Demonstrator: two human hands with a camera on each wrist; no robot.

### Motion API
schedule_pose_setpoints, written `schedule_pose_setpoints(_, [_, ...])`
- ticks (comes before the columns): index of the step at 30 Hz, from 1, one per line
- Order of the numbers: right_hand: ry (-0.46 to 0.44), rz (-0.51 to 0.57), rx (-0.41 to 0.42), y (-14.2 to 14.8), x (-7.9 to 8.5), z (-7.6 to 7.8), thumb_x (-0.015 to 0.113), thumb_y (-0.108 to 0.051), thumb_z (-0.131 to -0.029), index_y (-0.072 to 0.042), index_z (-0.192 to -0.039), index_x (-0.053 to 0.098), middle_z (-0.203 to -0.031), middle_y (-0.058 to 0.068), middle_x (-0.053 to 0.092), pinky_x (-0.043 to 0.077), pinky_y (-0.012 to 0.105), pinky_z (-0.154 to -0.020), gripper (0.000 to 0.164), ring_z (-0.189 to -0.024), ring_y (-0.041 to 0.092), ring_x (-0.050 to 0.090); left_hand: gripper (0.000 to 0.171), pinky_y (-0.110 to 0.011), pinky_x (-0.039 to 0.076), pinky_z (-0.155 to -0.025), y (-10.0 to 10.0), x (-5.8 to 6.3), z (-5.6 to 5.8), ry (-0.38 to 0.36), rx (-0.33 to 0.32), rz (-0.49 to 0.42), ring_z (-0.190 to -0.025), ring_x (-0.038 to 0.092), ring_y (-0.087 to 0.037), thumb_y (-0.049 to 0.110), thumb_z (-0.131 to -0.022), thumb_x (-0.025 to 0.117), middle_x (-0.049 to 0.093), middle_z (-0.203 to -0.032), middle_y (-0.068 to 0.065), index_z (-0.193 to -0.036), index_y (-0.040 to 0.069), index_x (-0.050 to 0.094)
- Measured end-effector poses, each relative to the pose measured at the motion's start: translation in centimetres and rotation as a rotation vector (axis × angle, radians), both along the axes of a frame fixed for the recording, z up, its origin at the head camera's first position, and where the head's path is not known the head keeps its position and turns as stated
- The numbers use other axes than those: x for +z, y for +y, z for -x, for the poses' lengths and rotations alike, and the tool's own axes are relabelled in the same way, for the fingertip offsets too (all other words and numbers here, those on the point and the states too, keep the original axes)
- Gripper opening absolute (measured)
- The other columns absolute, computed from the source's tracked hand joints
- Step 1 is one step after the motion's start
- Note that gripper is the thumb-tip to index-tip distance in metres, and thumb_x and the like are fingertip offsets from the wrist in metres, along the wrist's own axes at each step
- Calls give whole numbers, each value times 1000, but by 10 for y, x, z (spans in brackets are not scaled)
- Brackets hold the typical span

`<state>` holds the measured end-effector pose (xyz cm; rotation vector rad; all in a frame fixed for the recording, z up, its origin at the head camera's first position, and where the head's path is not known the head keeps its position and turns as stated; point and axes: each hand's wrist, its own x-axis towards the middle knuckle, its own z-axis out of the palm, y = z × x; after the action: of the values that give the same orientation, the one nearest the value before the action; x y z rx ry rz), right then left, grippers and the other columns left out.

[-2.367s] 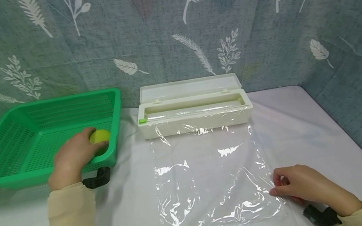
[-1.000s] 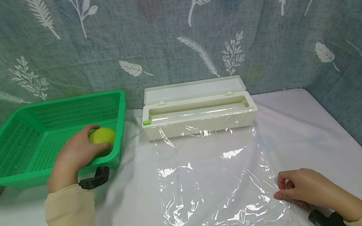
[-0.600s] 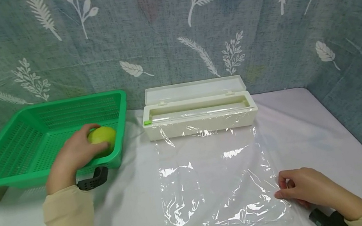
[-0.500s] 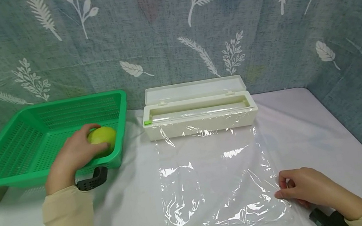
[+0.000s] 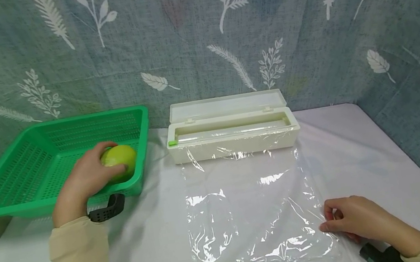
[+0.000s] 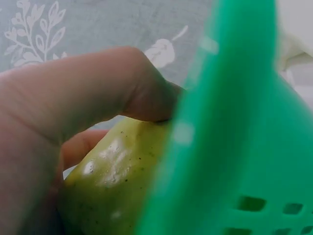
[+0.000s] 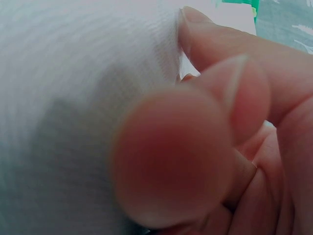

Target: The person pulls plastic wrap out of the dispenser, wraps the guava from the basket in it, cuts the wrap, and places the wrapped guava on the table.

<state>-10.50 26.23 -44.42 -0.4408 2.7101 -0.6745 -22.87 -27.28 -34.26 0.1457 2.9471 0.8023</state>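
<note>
My left hand (image 5: 87, 175) reaches over the near rim of a green plastic basket (image 5: 4, 211). It grips a round, glossy yellow-green fruit (image 5: 120, 160) near the basket's right end; dark specks show on its skin (image 6: 115, 171) in the left wrist view. A sheet of clear plastic wrap (image 5: 248, 216) stretches over the table from a white dispenser box (image 5: 233, 148) with its lid raised. At the sheet's lower right side, my right hand (image 5: 357, 217) pinches the edge between thumb and forefinger. The right wrist view shows those fingertips (image 7: 171, 156) close up and blurred.
The wrap roll (image 5: 230, 131) lies inside the box, with a small green piece (image 5: 172, 143) at the slot's left end. A patterned grey-blue cloth (image 5: 195, 37) hangs behind the white-covered table (image 5: 150, 250) and along its right side.
My left hand has raised the fruit slightly, and more of it shows above the basket rim. The right hand and the wrap hold still; the head view has shifted a little.
</note>
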Motion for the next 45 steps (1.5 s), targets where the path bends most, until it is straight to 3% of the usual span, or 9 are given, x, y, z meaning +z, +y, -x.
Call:
schedule_pose_setpoints(12, [-25,27,6,1,-1,-2,57,-55,-76,-23,-75,50,-44,-10,43,34,22,-39,33,-34,6,42,76,-45,38,-65,8,13,-10,82,39,-20,-102,35,-39,51,-78,58,35,-128,-20,-139,17,28])
schedule_pose_setpoints(28, [2,13,27,-1,-1,-1,58,-54,-77,-24,-75,50,-44,-11,41,34,21,-40,31,-34,5,41,74,-43,38,-59,10,13,-12,193,84,-35,-101,33,-39,52,-78,58,36,-127,-20,-139,21,30])
schedule_pose_setpoints(45, [25,-14,11,0,-1,-1,58,-55,-76,-25,-74,50,-44,-12,41,34,22,-40,31,-34,4,41,71,-48,36,-67,21,17,-13,273,84,-105,-107,33,-35,52,-77,60,33,-135,-10,-137,30,31])
